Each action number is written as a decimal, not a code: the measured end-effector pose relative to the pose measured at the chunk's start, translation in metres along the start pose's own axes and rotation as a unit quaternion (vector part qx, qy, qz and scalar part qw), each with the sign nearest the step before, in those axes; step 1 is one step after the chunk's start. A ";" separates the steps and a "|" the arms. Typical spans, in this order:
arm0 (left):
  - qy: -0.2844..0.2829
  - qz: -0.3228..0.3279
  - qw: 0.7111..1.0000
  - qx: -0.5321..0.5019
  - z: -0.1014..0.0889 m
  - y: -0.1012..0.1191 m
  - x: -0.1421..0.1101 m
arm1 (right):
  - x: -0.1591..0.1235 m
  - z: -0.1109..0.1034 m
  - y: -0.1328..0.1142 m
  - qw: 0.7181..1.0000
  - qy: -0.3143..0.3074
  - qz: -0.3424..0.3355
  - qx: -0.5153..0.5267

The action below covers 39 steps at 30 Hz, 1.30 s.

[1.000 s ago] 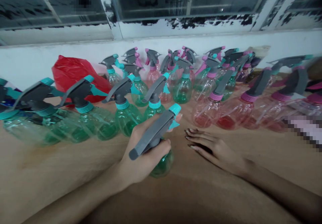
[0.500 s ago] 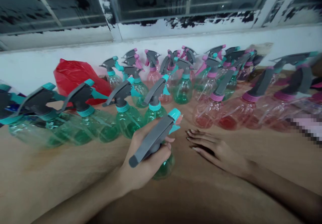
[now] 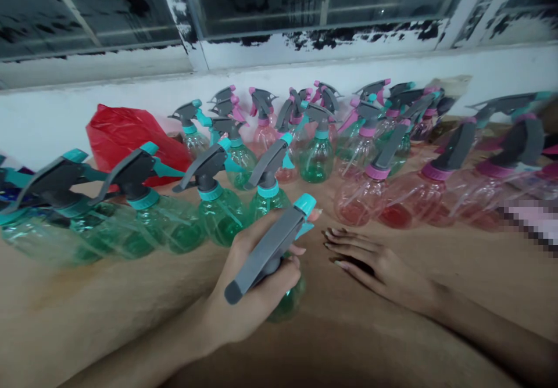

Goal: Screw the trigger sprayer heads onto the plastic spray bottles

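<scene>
Gripping, by the left hand [image 3: 244,312], a green spray bottle [image 3: 289,305] at 6 o'clock of the view; clamped around its upper part, below the gray sprayer head [image 3: 269,248], and turned with the turquoise nozzle [image 3: 306,204] toward 1 o'clock. (Not possible to tell whether touching the bench [image 3: 370,341] or slightly lifted.) Resting the right hand [image 3: 379,266] palm down on the bench at 4 o'clock, apart from the bottle, with fingers stretched toward 10 o'clock. Showing between 8 and 9 o'clock a row of green bottles [image 3: 223,218], and at 3 o'clock a row of pink bottles [image 3: 360,202]. Behind, toward 12 and 1 o'clock, more spray bottles [image 3: 317,161], both colours mixed. Between 9 and 10 o'clock, a red plastic bag [image 3: 131,141].
</scene>
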<state>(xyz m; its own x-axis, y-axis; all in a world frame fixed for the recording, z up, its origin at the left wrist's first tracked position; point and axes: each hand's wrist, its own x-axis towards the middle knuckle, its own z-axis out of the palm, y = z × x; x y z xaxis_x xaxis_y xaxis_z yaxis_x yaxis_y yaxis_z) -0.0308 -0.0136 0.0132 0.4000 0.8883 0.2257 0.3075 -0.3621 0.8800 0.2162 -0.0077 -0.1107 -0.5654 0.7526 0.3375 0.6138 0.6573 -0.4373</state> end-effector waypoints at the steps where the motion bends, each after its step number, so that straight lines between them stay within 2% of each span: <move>1: 0.004 0.008 1.000 0.003 0.000 0.000 0.000 | 0.000 0.000 0.000 1.000 0.002 0.003 -0.001; 4: 0.012 0.024 0.999 0.019 0.000 -0.002 0.001 | 0.000 0.000 0.000 1.000 -0.003 0.006 -0.013; 9: 0.008 0.010 0.999 0.037 0.000 -0.005 0.001 | 0.002 -0.002 -0.002 1.000 -0.014 -0.003 -0.026; 16: 0.004 0.031 0.999 0.043 -0.003 0.004 0.003 | 0.002 -0.003 -0.002 1.000 -0.012 -0.002 -0.020; 24: 0.014 0.042 0.996 0.077 -0.003 0.004 0.002 | 0.001 -0.003 -0.001 0.999 -0.006 -0.015 -0.028; 35: 0.027 0.046 0.998 0.046 0.000 0.000 0.003 | 0.001 -0.004 -0.002 1.000 -0.001 -0.010 -0.012; 39: 0.032 0.028 0.998 0.040 0.001 0.002 0.002 | 0.001 -0.004 -0.001 1.000 0.000 -0.013 -0.013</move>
<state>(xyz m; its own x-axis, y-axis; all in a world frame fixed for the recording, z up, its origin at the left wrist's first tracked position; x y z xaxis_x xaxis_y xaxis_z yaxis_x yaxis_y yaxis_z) -0.0287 -0.0129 0.0148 0.3635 0.8812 0.3024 0.3553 -0.4312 0.8294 0.2172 -0.0076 -0.1063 -0.5817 0.7349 0.3485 0.6131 0.6778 -0.4059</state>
